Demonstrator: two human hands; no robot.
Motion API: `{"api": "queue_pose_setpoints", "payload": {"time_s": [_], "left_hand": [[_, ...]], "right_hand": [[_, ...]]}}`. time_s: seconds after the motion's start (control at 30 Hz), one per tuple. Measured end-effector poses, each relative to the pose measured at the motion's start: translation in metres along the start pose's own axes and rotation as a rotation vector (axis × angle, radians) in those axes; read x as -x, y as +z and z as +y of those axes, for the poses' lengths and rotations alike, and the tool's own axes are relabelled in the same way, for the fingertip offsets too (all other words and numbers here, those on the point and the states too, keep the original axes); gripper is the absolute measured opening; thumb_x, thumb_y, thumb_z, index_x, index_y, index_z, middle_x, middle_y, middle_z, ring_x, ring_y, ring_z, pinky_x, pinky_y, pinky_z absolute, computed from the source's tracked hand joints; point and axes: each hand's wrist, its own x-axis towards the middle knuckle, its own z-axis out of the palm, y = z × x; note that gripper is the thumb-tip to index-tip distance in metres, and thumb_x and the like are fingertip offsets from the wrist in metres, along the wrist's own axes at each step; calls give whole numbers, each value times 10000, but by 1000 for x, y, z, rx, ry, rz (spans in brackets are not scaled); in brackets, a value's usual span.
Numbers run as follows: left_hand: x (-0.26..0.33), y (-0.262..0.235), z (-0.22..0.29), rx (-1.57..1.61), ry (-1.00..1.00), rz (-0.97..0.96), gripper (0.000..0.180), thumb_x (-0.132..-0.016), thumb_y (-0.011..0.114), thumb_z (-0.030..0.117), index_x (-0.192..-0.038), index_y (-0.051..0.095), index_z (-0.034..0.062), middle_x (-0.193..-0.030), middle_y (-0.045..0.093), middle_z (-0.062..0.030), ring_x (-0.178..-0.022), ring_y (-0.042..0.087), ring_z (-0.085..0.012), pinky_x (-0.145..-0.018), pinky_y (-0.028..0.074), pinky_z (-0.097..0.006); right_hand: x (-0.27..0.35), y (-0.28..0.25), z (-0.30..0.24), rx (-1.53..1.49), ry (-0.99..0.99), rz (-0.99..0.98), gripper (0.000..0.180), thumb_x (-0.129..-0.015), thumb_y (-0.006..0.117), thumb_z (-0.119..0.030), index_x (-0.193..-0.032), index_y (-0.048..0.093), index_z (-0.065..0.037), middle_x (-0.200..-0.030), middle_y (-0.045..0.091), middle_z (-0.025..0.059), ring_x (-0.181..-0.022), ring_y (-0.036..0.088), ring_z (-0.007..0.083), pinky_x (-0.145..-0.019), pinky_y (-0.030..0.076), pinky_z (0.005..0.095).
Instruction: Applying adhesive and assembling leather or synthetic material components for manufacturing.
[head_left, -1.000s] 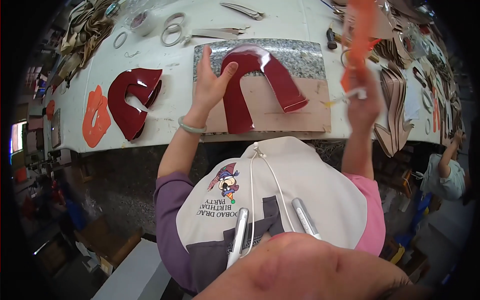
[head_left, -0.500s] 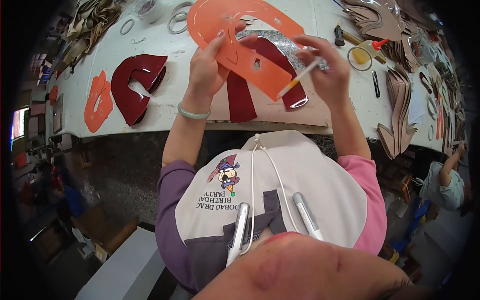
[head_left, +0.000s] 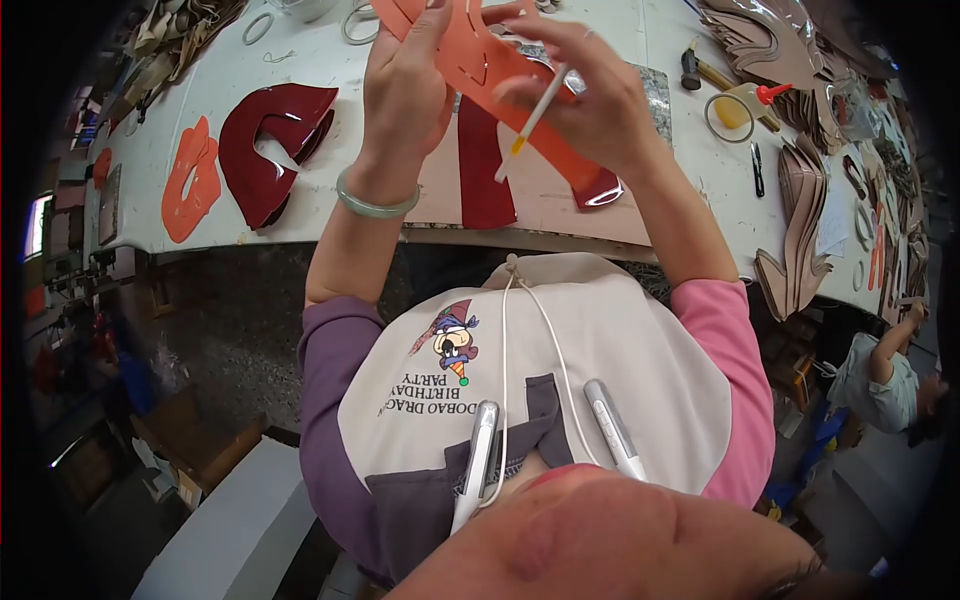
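Gripping slotted orange template (head_left: 462,58) in left hand (head_left: 405,100), fingers wrapped on its edge, in head view. Holding slim white pen-like tool (head_left: 532,124), tilted, in half-curled right hand (head_left: 600,105); cannot tell whether also touching template. Seeing template raised above dark red curved piece (head_left: 485,165), partly covering it. Noting tan board (head_left: 440,200) beneath, on white surface (head_left: 205,95); second dark red piece (head_left: 245,150) to left, yellow-filled bottle (head_left: 735,112) to right.
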Motion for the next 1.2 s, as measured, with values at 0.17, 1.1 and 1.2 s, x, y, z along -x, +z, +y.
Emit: {"api": "queue_pose_setpoints", "payload": {"time_s": [0.17,1.1,1.2], "left_hand": [[-21,-38,-14,-47,-139,-330,360,-972,475,168,-1240,476,-72,-1045,652,-208,-892,672,-290,-720,567,-277],[10,-43,-35,-427,222,-241,523,-893,653,178,-1346,450,14,-1239,534,-152,-1059,567,-193,-812,488,-292],[23,-70,-49,-525,-114,-179,583,-846,688,103,-1370,438,42,-1279,520,-133,-1103,553,-183,-822,499,-276]], "right_hand": [[-8,-31,10,220,34,233,351,-770,751,-157,-1055,614,-3,-938,646,106,-724,595,247,-694,499,322],[20,-32,23,-512,605,245,242,-928,616,-166,-1068,651,28,-832,652,33,-706,571,67,-639,461,168],[42,-29,61,-77,625,-10,234,-882,664,-192,-1040,672,-19,-797,651,38,-659,548,85,-600,448,206]]}}
